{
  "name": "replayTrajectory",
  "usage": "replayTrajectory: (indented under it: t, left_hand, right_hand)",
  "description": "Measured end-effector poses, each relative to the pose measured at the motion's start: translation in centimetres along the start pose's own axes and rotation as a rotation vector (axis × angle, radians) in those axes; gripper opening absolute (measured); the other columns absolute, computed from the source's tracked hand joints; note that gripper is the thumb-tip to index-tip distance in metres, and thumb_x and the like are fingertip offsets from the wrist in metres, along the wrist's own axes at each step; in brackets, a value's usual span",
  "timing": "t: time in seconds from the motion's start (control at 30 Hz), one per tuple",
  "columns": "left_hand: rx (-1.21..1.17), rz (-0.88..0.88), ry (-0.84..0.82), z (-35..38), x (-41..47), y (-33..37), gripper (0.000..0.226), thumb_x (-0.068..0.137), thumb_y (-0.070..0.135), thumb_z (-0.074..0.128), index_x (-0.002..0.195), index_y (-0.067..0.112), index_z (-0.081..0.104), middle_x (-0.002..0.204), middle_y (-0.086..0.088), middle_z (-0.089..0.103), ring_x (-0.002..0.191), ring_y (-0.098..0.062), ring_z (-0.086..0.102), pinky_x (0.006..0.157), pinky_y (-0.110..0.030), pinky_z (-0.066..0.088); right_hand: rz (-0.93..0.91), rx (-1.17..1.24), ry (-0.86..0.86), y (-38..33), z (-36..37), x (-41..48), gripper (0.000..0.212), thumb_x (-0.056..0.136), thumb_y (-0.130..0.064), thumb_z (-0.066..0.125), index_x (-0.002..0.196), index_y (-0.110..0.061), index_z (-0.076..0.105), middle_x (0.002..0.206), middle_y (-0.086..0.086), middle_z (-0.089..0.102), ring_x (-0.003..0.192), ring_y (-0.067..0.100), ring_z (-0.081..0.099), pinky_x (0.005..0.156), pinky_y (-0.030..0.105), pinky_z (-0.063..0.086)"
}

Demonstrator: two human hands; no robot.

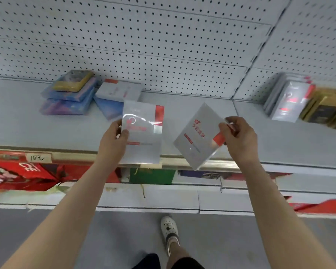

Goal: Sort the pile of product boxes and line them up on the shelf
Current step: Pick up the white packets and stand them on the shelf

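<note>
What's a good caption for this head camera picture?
Left hand grips the upright box, right hand the tilted box, over the shelf.

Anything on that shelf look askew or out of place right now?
Yes: the back-left pile. Blue boxes lie flat and skewed, a gold box on top, a white box crooked beside them.

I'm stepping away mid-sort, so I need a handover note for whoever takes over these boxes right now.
Left-hand grip holds a white-and-red box upright; right-hand grip holds a tilted matching box by its corner, both above the shelf.
Done: a row of white-and-red boxes and gold boxes lined up at the right.
Left: shelve the two held boxes, then sort the mixed pile of blue, gold and white boxes at the left.
</note>
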State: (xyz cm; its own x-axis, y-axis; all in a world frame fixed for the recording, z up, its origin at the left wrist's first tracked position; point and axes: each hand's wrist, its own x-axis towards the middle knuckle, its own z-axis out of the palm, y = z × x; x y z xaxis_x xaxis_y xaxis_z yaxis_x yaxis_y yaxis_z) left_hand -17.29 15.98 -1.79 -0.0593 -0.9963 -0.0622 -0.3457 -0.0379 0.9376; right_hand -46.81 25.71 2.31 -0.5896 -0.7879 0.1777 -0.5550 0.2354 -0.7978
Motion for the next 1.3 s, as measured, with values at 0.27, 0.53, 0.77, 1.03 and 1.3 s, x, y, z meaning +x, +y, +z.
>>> replayTrajectory:
  t: [0.27,0.53,0.77,1.03,1.3]
  left_hand:
    - [0.128,0.108,-0.275,8.8,-5.7,1.7,0.036,0.1,0.017,0.041,0.135,0.024,0.046,0.117,0.008,0.056,0.104,-0.018,0.055,0.091,-0.037,0.046]
    - [0.183,0.248,-0.51,21.3,-10.5,4.7,0.034,0.095,0.022,0.048,0.128,0.027,0.048,0.111,0.001,0.062,0.1,-0.023,0.06,0.09,-0.044,0.048]
    - [0.15,0.364,-0.634,36.2,-17.4,10.3,0.033,0.093,0.015,0.048,0.125,0.023,0.05,0.107,0.002,0.061,0.096,-0.024,0.06,0.084,-0.041,0.049]
    - [0.091,0.437,-0.73,54.3,-25.1,16.7,0.033,0.093,0.017,0.052,0.125,0.023,0.052,0.11,0.003,0.062,0.098,-0.022,0.06,0.085,-0.036,0.047]
    - [0.051,0.422,-0.769,68.6,-27.3,22.1,0.033,0.092,0.018,0.051,0.124,0.023,0.051,0.111,0.0,0.062,0.097,-0.022,0.061,0.088,-0.042,0.05]
  right_hand:
    - [0.103,-0.219,0.142,5.7,-8.2,-8.0,0.022,0.094,-0.031,0.059,0.113,-0.018,0.061,0.09,0.003,0.069,0.079,0.024,0.064,0.066,0.034,0.052]
    - [0.248,-0.268,0.302,14.5,-17.4,-12.6,0.02,0.093,-0.029,0.06,0.11,-0.02,0.06,0.074,-0.004,0.064,0.069,0.024,0.06,0.062,0.032,0.046]
    - [0.376,-0.329,0.408,22.9,-30.4,-14.0,0.016,0.093,-0.026,0.06,0.108,-0.023,0.061,0.061,-0.021,0.055,0.058,-0.005,0.054,0.059,0.026,0.041]
    - [0.399,-0.391,0.558,31.7,-45.8,-13.1,0.015,0.089,-0.023,0.061,0.103,-0.023,0.063,0.061,-0.021,0.057,0.07,0.019,0.062,0.067,0.033,0.05]
    - [0.469,-0.414,0.644,39.8,-55.7,-8.6,0.017,0.09,-0.024,0.061,0.106,-0.019,0.061,0.07,-0.009,0.058,0.073,0.024,0.057,0.065,0.034,0.047]
